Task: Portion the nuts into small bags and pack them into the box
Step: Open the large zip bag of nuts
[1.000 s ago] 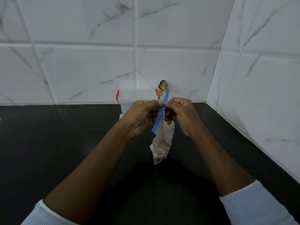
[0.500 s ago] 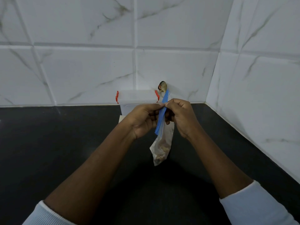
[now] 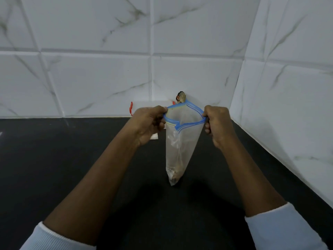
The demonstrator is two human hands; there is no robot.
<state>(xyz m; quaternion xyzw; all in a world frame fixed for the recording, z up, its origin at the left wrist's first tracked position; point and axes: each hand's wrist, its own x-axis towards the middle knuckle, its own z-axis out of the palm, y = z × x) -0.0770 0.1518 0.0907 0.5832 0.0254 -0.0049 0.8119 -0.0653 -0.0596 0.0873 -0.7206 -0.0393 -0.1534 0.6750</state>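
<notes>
Noted a clear box [image 3: 144, 103] with a red clasp [image 3: 131, 109] at the back of the dark tabletop [image 3: 54, 159], against the tiled wall and mostly hidden behind the left grip [image 3: 149, 123]. Could not tell its contents, nor whether lidded.

Saw the left grip clenched on the left end of the blue zip rim [image 3: 185, 125] of the small bag [image 3: 177, 150]. Found the small bag hanging in the air between the two grips, above the tabletop and apparently clear of it, mouth pulled wide open, body narrowing to a point below. Made out a small clump of nuts [image 3: 173, 175] settled in that bottom tip, with little or nothing in the film higher up. Glimpsed a dark brownish object [image 3: 180, 97] behind the rim, near the wall; too small to name.

Saw the right grip [image 3: 218, 125] pinching the right end of the same rim, closed tight on the strip.

Judged the small bag thin, soft and limp, with no shape of its own, and light, what weight there was sitting low. Judged the film slick, likely to slide or crumple when taken by the walls. Reckoned the stiffer zip rim the best place to hold, at both ends as here, mouth kept upward to avoid spilling. Expected the nuts to be hard, small and quick to roll once tipped out.
</notes>
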